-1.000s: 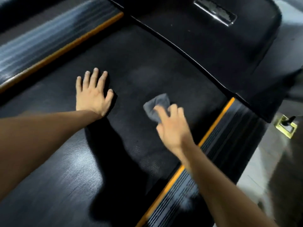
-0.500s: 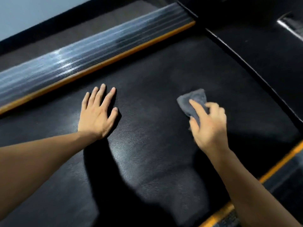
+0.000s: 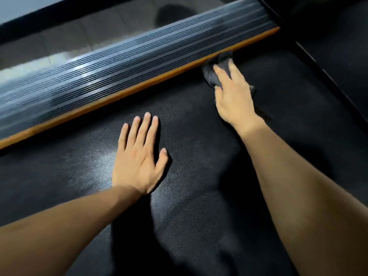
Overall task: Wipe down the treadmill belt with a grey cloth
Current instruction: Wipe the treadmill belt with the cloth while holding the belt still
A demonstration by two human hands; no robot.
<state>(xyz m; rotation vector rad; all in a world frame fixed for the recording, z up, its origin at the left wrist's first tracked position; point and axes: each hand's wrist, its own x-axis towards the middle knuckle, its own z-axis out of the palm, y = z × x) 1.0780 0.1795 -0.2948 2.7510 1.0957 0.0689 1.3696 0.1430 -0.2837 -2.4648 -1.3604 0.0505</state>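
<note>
Left hand (image 3: 139, 156) lies palm down on the treadmill belt (image 3: 199, 206), fingers (image 3: 146, 126) extended, slightly spread, holding nothing. Right hand (image 3: 233, 94), arm outstretched, presses the grey cloth (image 3: 214, 71) flat on the belt, fingers laid over it. Cloth sits at the belt's far edge, touching the orange strip (image 3: 123, 92) beside the ribbed side rail (image 3: 119, 64). No legible markings.

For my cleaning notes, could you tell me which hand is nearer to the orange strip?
Right. The right hand presses the grey cloth against the orange strip; the left hand lies flat on the belt, farther away.
</note>
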